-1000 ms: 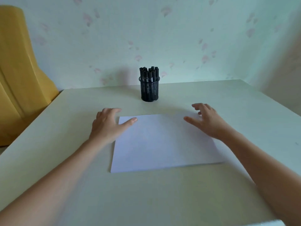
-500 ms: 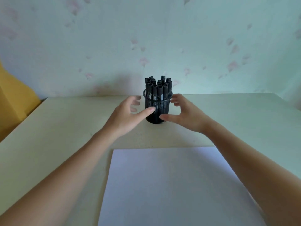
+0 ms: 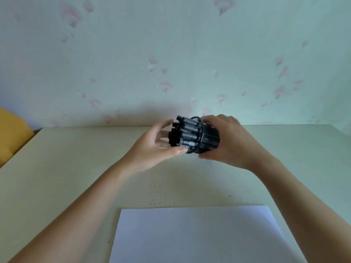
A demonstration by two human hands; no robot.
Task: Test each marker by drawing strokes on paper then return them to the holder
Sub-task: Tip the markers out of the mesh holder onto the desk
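Pale floral wallpaper [image 3: 133, 54] behind, cream table [image 3: 57, 168] up against it. Black mesh holder [image 3: 209, 141] is off the table, tipped on its side, mouth facing the person's left, held over the far middle of the table. Bundle of dark markers [image 3: 185, 133] pokes out of the mouth, cap ends toward the left palm. Right hand [image 3: 228, 143] wraps around the holder's body from the far side, fingers curled over the top, thumb underneath: a firm grip. Left hand [image 3: 152, 147] is cupped at the mouth, fingers spread and relaxed, thumb tip touching the lowest marker near the rim; it is not closed on anything, more a catcher or a guide. White paper [image 3: 199, 234] lies flat near the bottom, well apart from the holder, no strokes on it. Small dark specks on the table between paper and hands, cannot tell what. Yellow object [image 3: 11, 133] at left edge beyond the table.

Step, as I judge it: getting markers out of the holder, before any testing. Nothing tested. Next move likely needs the left hand to close on the bundle or on one marker and draw it out, then uncap over the paper. Risk: loose markers sliding out and rolling off.
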